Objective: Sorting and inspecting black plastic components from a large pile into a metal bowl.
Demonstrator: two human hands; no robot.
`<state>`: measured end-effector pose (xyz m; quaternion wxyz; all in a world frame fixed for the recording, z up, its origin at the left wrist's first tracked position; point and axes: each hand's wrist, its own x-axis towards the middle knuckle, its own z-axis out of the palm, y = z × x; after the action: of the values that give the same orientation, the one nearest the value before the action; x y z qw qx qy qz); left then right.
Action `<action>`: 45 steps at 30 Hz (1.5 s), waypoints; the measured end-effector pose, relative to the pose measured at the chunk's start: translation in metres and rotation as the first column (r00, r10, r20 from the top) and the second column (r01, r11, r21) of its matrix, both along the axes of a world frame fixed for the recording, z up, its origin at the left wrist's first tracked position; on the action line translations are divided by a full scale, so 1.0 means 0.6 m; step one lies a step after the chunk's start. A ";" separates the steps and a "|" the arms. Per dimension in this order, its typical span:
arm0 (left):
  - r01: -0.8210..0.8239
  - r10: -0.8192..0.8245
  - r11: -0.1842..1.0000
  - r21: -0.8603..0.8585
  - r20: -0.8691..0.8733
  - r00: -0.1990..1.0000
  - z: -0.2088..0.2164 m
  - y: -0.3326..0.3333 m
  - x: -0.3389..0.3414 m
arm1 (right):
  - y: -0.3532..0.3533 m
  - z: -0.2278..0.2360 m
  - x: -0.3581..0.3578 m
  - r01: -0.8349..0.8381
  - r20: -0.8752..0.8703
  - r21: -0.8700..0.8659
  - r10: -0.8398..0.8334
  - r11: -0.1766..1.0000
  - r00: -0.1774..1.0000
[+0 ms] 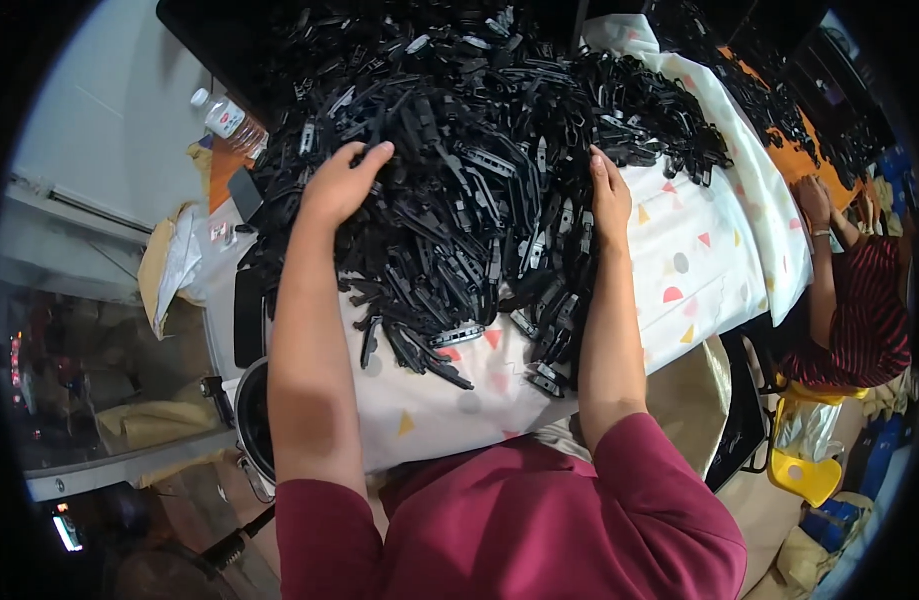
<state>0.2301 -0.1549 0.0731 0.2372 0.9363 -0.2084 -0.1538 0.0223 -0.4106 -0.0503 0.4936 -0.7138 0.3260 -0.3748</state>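
Grip: the left hand lies palm down with loosely spread fingers on the pile of black plastic parts, clasping nothing; the right hand stands flat on edge, fingers pressed together, against the pile's right flank.
Pile: heaped across the far and middle part of the table, spilling toward the person between both forearms.
Surface: a white cloth with coloured triangles and dots covers the table.
Room: a grey floor at left; a second table with an orange top further right, also strewn with black parts.
Around: a clear plastic bottle beside the pile's left edge; a yellow stool at lower right; another person in a striped shirt at the right.
Arms: both bare forearms reach up from maroon sleeves, nearly parallel.
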 end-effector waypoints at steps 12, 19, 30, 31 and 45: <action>-0.035 0.037 0.983 -0.179 0.003 0.999 -0.025 0.048 -0.124 | 0.096 0.057 0.037 0.245 -0.174 -0.047 -0.249 0.968 0.953; -0.028 0.028 0.999 0.029 -0.012 1.000 -0.013 0.058 -0.218 | 0.130 0.055 0.041 0.364 -0.187 0.023 -0.354 0.931 0.916; 0.046 -0.043 0.999 0.004 0.446 0.894 -0.043 0.099 -0.324 | 0.106 0.041 0.016 0.182 -0.142 -0.020 -0.183 0.983 0.973; 0.165 -0.105 0.982 -0.089 0.468 0.877 -0.044 0.107 -0.334 | 0.086 0.036 -0.007 0.177 -0.228 -0.126 -0.202 0.976 0.952; 0.459 -0.377 0.884 -0.084 0.450 0.809 -0.118 0.215 -0.400 | 0.397 0.079 -0.244 -0.748 -0.720 -0.426 0.310 0.509 0.621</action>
<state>-0.0102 -0.0261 0.0024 0.2341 0.8508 -0.4699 0.0237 -0.1242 -0.1721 -0.0029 0.1619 -0.9841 0.0389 -0.0616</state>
